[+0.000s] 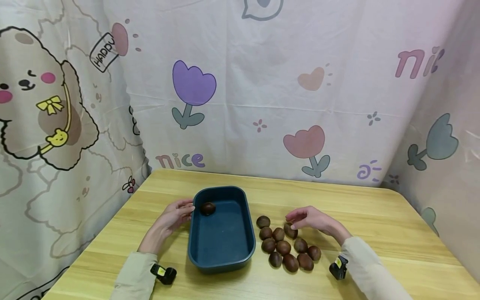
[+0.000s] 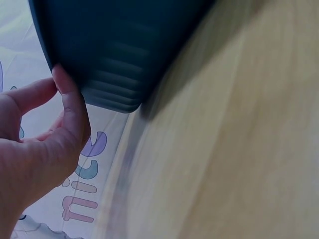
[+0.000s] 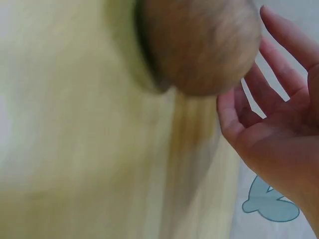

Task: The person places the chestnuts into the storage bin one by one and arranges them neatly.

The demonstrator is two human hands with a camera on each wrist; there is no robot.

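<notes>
A deep dark-blue rectangular tray (image 1: 222,246) stands left of the table's middle, one chestnut (image 1: 208,208) lying near its far left corner. My left hand (image 1: 174,216) pinches its left rim between thumb and finger, as the left wrist view also shows. To the right lies a loose group of several brown chestnuts (image 1: 283,247). Over the farthest right of them, a chestnut (image 1: 291,230), my right hand (image 1: 315,218) reaches with fingers apart, fingertips right at its top. In the right wrist view, a blurred chestnut (image 3: 202,45) looms large before the relaxed fingers (image 3: 261,89).
The light wooden table (image 1: 360,216) carries the tray and chestnuts. A printed cloth (image 1: 255,83) hangs behind it and along both sides. Small black cameras (image 1: 163,274) sit on both wrists, over pale sleeves (image 1: 371,266).
</notes>
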